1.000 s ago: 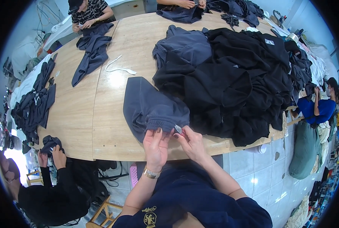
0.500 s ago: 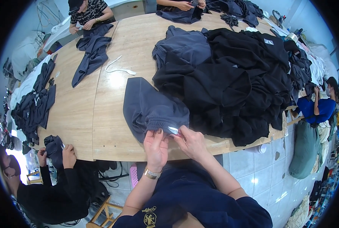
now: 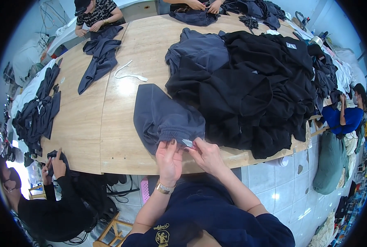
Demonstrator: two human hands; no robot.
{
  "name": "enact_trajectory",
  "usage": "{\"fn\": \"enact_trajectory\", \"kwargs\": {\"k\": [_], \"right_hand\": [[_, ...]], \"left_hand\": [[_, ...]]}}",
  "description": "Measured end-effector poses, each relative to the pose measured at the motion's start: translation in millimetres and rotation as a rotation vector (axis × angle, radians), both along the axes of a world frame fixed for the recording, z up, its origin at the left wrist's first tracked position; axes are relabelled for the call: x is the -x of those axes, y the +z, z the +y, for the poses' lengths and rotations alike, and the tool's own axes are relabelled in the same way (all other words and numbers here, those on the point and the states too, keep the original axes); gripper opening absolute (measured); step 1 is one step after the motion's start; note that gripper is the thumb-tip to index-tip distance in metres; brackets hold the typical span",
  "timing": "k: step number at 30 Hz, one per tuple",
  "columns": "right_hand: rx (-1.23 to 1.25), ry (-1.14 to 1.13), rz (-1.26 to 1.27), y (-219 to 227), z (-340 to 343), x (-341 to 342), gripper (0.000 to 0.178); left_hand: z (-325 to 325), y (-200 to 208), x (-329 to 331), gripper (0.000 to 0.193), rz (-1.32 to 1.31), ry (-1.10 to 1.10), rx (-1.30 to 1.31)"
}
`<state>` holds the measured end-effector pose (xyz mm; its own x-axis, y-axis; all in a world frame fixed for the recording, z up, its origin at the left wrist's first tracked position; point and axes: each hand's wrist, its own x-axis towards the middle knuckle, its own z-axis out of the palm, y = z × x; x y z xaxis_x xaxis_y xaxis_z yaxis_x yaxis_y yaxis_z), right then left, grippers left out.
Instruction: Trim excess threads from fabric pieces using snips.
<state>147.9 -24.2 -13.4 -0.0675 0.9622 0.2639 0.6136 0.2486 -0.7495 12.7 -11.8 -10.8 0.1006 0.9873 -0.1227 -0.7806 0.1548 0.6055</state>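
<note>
One white label [image 3: 291, 45] on black clothing [image 3: 237, 92]; left hand [image 3: 169, 161] holding grey garment [image 3: 160, 109], right hand [image 3: 209, 155] gripping pointed metal tool [image 3: 188, 143].

A garment workshop is indicated: a broad wooden table [image 3: 80, 136] is piled with dark clothes [image 3: 249, 99], and similar pieces [image 3: 99, 55] are handled by workers [image 3: 105, 14] around it.

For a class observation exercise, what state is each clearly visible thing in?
Blue-grey garment: rumpled, edge gathered
Left hand: palm up, touching the garment
Small bladed tool: held, blade exposed
Right hand: closed around the tool
Black garments: heaped, crumpled
White cord: loose, curved
Green bundle: bulging
</note>
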Motion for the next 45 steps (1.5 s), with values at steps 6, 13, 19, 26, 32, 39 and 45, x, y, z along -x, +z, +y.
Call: {"fn": "enact_trajectory", "kwargs": {"k": [6,13,19,26,32,39,45], "right_hand": [[-0.019,-0.012,-0.014,0,2,-2,0.027],[-0.028,0.011,0.039,1,2,-1,0.024],[0.07,-0.069,0.462,1,7,6,0.019],[0.148,-0.074,0.45,16,12,20,0.014],[-0.04,0.219,0.347,17,-7,16,0.011],[-0.049,0.127,0.268,6,-14,-3,0.019],[0.089,-0.069,0.386,4,-4,4,0.025]], "left_hand": [[-1,-1,-1,0.021,0.039,0.021,-0.021],[-1,-4,-1,0.021,0.042,0.041,-0.03],[-1,-3,-6,0.021,0.11,0.05,-0.037],[-6,-14,-11,0.019,0.163,0.112,-0.079],[-2,-10,-4,0.02,0.035,0.019,-0.024],[3,-5,-1,0.023,-0.057,0.029,0.045],[0,1,-6,0.023,-0.007,0.035,0.023]]}}
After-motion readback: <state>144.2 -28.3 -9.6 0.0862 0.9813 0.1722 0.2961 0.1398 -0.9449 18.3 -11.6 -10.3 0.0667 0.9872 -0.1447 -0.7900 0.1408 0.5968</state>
